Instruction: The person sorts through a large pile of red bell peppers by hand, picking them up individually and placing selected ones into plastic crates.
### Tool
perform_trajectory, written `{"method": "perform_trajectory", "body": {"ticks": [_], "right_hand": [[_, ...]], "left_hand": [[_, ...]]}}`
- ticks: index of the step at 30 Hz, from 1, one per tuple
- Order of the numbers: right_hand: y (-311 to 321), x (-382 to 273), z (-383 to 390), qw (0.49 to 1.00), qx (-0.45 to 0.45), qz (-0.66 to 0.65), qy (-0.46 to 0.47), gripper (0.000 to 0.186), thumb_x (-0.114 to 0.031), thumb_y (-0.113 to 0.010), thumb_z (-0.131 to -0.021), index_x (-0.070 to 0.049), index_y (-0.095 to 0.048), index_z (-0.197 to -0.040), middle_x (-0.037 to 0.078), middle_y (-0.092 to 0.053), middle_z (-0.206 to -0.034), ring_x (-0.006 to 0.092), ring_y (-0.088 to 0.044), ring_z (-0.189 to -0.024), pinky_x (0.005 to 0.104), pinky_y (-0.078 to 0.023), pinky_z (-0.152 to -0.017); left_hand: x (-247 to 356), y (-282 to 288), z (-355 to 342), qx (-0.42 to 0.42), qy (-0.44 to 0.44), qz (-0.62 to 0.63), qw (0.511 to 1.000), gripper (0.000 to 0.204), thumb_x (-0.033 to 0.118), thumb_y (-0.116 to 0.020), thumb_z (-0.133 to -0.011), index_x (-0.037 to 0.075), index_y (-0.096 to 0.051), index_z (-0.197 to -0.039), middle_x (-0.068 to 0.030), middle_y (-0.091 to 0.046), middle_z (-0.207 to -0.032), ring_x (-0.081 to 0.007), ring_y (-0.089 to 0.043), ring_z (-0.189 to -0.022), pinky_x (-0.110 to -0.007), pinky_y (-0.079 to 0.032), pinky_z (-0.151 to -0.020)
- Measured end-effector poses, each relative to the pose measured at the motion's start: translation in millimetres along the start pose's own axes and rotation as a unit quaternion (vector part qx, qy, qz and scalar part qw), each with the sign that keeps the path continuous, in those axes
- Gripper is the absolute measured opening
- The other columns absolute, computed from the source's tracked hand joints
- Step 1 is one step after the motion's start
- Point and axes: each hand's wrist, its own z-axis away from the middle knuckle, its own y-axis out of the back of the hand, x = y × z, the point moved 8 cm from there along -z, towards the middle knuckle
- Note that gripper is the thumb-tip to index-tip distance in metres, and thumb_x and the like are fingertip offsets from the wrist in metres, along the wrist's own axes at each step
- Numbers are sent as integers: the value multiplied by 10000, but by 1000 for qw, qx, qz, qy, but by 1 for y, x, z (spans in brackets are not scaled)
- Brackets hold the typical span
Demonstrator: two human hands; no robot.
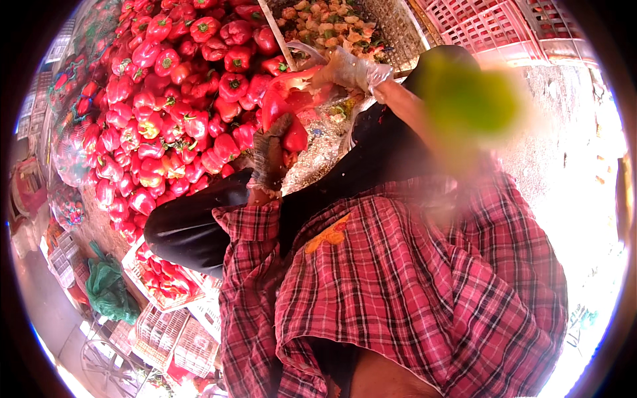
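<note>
Red peppers (192, 86) heaped, scraps (325, 26) in a box (403, 36); left hand (269, 156) clasping one pepper (295, 137), right hand (352, 69), can't tell its grip, green blur (474, 99) masking forearm (401, 99)!

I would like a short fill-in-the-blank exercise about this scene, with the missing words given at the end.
1. Most peppers in the large pile are ____ in colour.
2. The left hand wears a ____ (lighter or darker) glove than the right hand.
3. The net bag at lower left is ____.
4. The person's trousers are ____.

Missing words: red; darker; green; black.
</note>
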Motion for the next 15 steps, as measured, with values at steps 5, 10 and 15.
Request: {"method": "perform_trajectory", "body": {"ticks": [5,10,15], "right_hand": [[3,-15,20,1000,-20,-17,3,256,-271,-716,-698,-23,-654,-688,56,-526,-499,147,-425,-339,313,-309,-309],[-7,0,10,999,-35,3,22,235,-246,-714,-686,-30,-665,-768,61,-509,-495,141,-449,-371,319,-321,-333],[-35,16,8,973,-161,40,158,277,-283,-646,-756,-61,-650,-921,33,-525,-560,116,-474,-436,284,-354,-377]], "left_hand": [[7,8,14,-49,16,31,998,179,161,-687,-824,27,-657,-938,-22,-645,-835,-113,-605,-705,-252,-504,-618],[14,15,38,-58,3,-118,991,200,180,-726,-782,30,-672,-903,5,-641,-762,-106,-592,-642,-275,-493,-602],[48,-4,86,-144,-286,-616,720,259,283,-705,-770,55,-659,-883,-75,-656,-750,-230,-608,-603,-336,-482,-576]]}}
